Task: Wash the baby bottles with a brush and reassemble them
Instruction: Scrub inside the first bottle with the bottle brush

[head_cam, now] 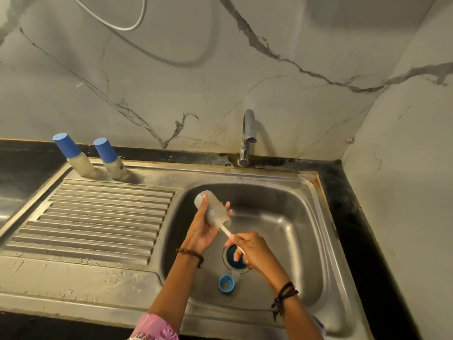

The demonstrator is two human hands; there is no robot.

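A home kitchen, seen at the washing-up corner. A steel sink (301, 192) with a ribbed drainboard (98, 217) is set into a black counter (348, 192), and a chrome tap (247, 136) rises behind the basin. The walls (196, 82) are pale slabs with grey marble veining, meeting in a corner on the right, stained along the joint behind the tap. Two baby bottles (107, 158) with blue caps stand on the sink's back edge, a blue ring (226, 283) lies in the basin near the drain (235, 260), and a grey cable (137, 20) loops across the wall above
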